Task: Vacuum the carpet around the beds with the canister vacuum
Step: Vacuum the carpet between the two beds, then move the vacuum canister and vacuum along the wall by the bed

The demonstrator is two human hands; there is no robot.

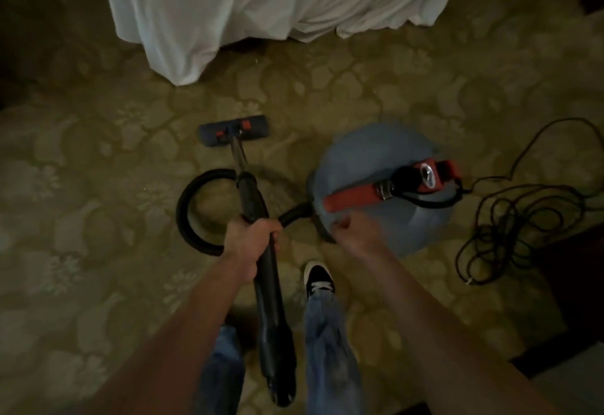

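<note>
While the left grip [253, 240] holds the wand [258, 199], canister [369, 159] lies right.

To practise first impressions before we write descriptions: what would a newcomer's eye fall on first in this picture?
The blue-grey canister with its red handle stands out most, right of centre on the patterned carpet. Next come the white bedsheet hanging down across the top and the left hand gripping the black wand in the middle.
</note>
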